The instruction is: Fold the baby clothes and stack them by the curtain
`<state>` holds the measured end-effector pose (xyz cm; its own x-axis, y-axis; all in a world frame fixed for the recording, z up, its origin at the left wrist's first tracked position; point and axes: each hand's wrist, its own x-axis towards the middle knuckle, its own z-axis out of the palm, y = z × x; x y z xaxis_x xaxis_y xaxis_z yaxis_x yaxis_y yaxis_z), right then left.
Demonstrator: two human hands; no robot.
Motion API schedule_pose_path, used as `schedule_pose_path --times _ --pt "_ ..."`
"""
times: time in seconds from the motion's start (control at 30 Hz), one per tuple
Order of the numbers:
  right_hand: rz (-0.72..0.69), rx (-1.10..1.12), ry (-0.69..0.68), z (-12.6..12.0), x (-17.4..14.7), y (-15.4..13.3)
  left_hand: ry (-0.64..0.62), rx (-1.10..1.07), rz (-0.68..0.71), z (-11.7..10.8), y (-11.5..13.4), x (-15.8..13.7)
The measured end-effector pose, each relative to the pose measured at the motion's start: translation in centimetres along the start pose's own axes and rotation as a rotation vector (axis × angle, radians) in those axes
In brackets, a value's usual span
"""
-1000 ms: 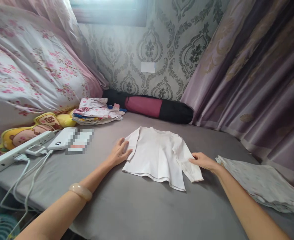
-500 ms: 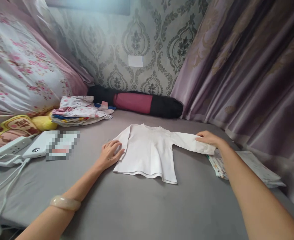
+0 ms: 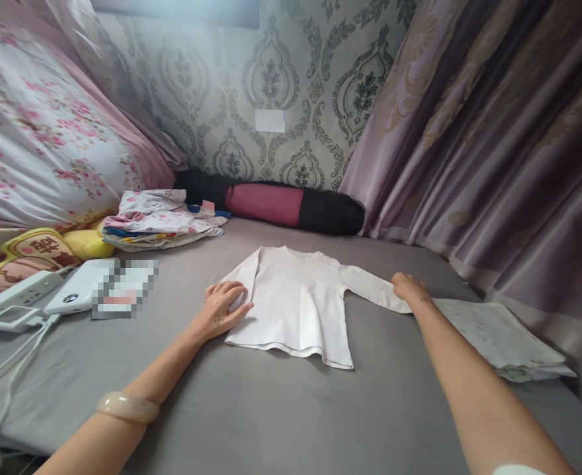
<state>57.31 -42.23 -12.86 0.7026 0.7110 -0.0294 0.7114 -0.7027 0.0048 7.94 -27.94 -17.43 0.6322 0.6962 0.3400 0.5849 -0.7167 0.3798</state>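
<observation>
A white long-sleeved shirt [image 3: 295,303] lies spread on the grey bed sheet [image 3: 281,415], its neckline facing the wall. My left hand [image 3: 224,307] rests on the shirt's left sleeve and side edge, fingers loosely spread and thumb apart. The other sleeve stretches out to the right. Near its cuff, my right hand [image 3: 410,288] has its fingers curled down onto the fabric, partly hiding it; the fingertips are hidden from this angle. A pale bangle [image 3: 129,408] circles my left forearm.
Folded pale cloths [image 3: 509,336] lie beyond my right forearm. At back left sits a pile of folded clothes [image 3: 165,221]. A black and maroon roll [image 3: 266,203] lies along the wall. A power strip [image 3: 18,300], white power bank [image 3: 80,287] and cables occupy the left. Curtains [image 3: 469,132] hang right.
My right hand has moved slightly down and right, and the right sleeve now slopes lower. My left hand has shifted a little further onto the shirt. Colourful folded edges beneath the right cuff no longer show.
</observation>
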Motion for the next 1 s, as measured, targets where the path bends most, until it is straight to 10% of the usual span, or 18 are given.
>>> schedule_pose_path --times 0.17,0.57,1.0 --pt "0.044 -0.127 0.028 -0.2 -1.2 -3.0 -0.057 -0.029 0.04 -0.3 0.3 0.1" --pt "-0.44 0.104 0.03 2.9 -3.0 -17.9 -0.064 -0.073 0.059 -0.8 0.6 0.0" --pt "-0.29 0.087 -0.037 4.8 -2.7 -18.9 -0.086 -0.108 0.06 -1.1 0.9 -0.1"
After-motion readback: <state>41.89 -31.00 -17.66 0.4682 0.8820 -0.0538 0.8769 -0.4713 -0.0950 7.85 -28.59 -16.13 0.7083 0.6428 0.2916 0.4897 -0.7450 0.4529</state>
